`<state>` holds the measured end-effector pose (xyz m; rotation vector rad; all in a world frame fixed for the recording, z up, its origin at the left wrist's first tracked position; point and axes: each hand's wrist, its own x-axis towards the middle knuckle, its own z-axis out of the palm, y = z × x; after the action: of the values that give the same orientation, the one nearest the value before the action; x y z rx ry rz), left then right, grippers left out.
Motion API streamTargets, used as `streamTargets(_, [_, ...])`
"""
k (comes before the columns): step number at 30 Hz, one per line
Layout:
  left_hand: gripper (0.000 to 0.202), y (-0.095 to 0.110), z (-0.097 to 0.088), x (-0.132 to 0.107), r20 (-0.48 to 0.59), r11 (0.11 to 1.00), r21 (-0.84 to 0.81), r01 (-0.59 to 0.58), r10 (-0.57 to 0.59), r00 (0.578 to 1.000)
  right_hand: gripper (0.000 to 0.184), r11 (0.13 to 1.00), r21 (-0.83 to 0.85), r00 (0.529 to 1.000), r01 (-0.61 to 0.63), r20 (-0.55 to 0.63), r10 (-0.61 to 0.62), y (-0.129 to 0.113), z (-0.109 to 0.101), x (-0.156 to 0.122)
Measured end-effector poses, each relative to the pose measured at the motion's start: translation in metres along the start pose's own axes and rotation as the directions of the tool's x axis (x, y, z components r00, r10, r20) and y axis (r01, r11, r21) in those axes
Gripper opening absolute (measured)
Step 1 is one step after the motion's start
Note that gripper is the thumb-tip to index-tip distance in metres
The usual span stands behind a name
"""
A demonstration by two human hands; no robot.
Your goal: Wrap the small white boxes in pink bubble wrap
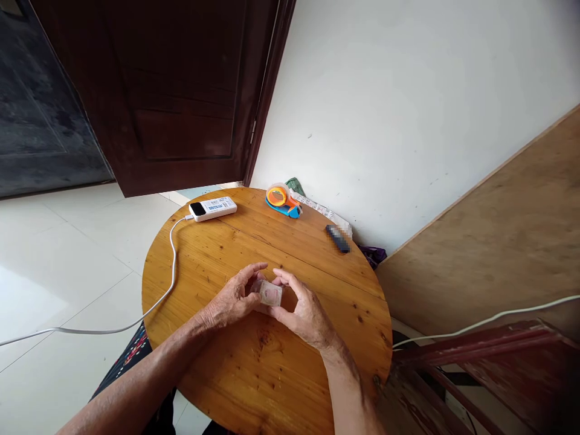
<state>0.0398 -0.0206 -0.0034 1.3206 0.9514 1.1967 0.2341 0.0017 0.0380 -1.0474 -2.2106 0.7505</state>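
Both my hands meet over the middle of a round wooden table [235, 374]. Between them is a small folded piece of pale pinkish paper [269, 293] that looks like a banknote. My left hand [233, 296] pinches its left end with thumb and fingers curled. My right hand [302, 309] grips its right end, fingers bent around it. The paper is just above or resting on the tabletop; I cannot tell which.
A white power bank [212, 208] with a white cable [171, 266] trailing off the table's left edge lies at the back. An orange and blue tape dispenser [283, 200] and a small dark object [338, 238] sit near the wall. A wooden board [498, 241] leans at right.
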Motion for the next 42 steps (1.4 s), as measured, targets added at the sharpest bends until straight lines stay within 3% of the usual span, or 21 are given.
streamTargets(9, [0.065,0.002,-0.003,-0.004,-0.076,0.973,0.202,-0.112,0.13,0.989,0.056,1.0,0.013,1.0,0.002,0.011,-0.003,0.0,-0.001,0.0])
streamTargets(16, [0.06,0.003,-0.004,-0.006,-0.051,0.932,0.305,-0.193,0.219,0.974,0.064,0.997,0.048,0.998,0.056,0.031,-0.057,0.001,-0.011,-0.002])
streamTargets(24, [0.058,0.002,-0.003,-0.005,0.009,0.911,0.352,-0.217,0.228,0.974,0.056,0.997,0.017,0.997,0.071,0.025,-0.072,0.001,-0.008,-0.001])
streamTargets(27, [0.056,0.005,-0.003,-0.005,-0.021,0.934,0.294,-0.202,0.218,0.976,0.054,0.996,0.051,0.997,0.076,0.026,-0.077,0.0,-0.01,0.0])
streamTargets(31, [0.058,0.011,-0.007,-0.005,-0.183,0.996,0.072,-0.045,0.057,0.981,0.05,0.992,0.113,0.999,0.048,-0.001,-0.048,-0.002,-0.018,0.0])
streamTargets(36, [0.049,0.013,-0.012,-0.001,-0.398,0.982,-0.186,-0.006,-0.07,0.915,0.03,0.992,0.115,0.998,0.062,0.0,-0.062,-0.002,-0.021,0.001])
streamTargets(42, [0.042,0.014,-0.009,0.0,-0.419,0.977,-0.213,0.023,-0.112,0.901,0.023,0.988,0.132,0.995,0.077,0.049,-0.084,-0.001,-0.017,0.001])
